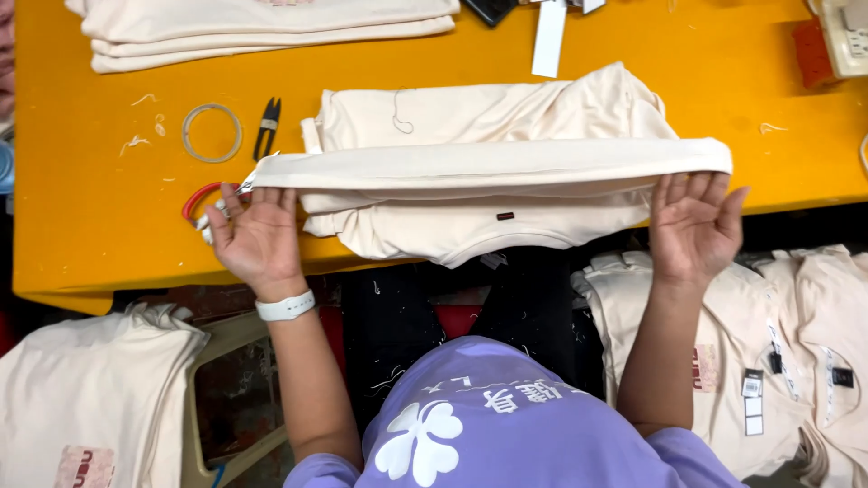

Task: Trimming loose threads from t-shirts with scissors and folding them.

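A cream garment (479, 172) lies on the orange table (81, 208), partly folded, with a small dark tag near its front edge. My left hand (258, 237) grips the left end of a raised folded band of the fabric, palm up. At the right end my right hand (694, 226) holds the same band, fingers curled under it. The band stretches straight between both hands, above the rest of the garment. A white band is on my left wrist.
Folded cream garments (262, 27) are stacked at the table's back left. Black thread snips (267, 126), a clear tape ring (212, 133) and a red-handled tool (199, 201) lie left of the garment. More cream garments (805, 343) are piled below on the right and left (90, 398).
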